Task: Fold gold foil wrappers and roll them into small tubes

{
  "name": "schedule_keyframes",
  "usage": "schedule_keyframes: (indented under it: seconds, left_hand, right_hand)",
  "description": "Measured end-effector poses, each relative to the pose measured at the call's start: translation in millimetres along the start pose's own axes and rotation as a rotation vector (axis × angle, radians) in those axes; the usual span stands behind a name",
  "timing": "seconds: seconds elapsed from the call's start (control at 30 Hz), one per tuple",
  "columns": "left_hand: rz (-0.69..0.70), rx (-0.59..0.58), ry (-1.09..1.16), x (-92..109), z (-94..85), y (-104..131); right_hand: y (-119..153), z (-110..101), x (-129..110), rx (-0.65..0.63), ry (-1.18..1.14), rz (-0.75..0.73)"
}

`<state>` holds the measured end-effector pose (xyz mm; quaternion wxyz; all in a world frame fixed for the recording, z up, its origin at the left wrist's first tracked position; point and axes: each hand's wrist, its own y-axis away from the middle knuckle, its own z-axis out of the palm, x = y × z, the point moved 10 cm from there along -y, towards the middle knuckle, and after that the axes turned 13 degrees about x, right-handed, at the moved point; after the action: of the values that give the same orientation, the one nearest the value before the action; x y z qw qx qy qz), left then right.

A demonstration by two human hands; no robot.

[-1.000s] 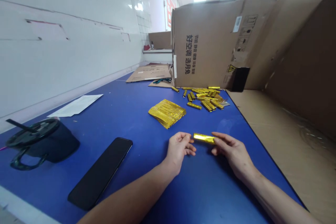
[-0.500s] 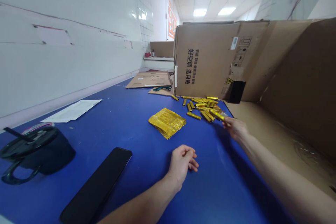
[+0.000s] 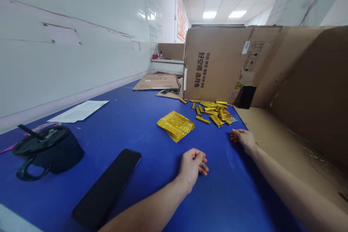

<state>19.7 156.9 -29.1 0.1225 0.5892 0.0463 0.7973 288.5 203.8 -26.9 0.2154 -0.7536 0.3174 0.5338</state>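
My left hand (image 3: pixel 192 165) rests on the blue table, its fingers curled in and nothing visible in them. Beyond it lies a flat stack of shiny gold sheets (image 3: pixel 176 126), slightly fanned at the near edge. My right hand (image 3: pixel 243 139) is by the table's right edge, fingers loosely bent and apart, with no object in them. Just past its fingertips is a loose heap of small gold rolled tubes (image 3: pixel 216 120), some side by side and some crossing. One gold tube (image 3: pixel 202 120) lies on the near left side of the heap.
A black phone (image 3: pixel 107 188) and a dark lidded mug (image 3: pixel 49 150) are at left, with white paper (image 3: pixel 78 111) behind. A large cardboard box (image 3: pixel 217 65) stands behind the heap, a black device (image 3: pixel 247 97) against it. Flat cardboard (image 3: pixel 156 81) lies at the back.
My right hand has let go of a gold tube, which now lies on the heap, and has drawn back slightly towards me. The left hand stays in place; the view has shifted a little.
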Motion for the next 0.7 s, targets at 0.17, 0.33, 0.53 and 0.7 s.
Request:
schedule_keyframes:
  seconds: [0.17, 0.33, 0.53, 0.7]
  left_hand:
    - [0.019, 0.021, 0.004, 3, -1.7, 2]
    - [0.086, 0.098, -0.032, 9, -10.4, 1]
    - [0.145, 0.156, -0.097, 13, -18.6, -4]
    - [0.157, 0.147, -0.123, 13, -18.5, -7]
  right_hand:
    - [27, 40, -43, -0.052, 0.19, -0.19]
    - [81, 118, -104, -0.182, 0.371, -0.591]
    - [146, 196, -123, -0.429, 0.609, -0.938]
    - [157, 206, -116, -0.467, 0.788, -1.027]
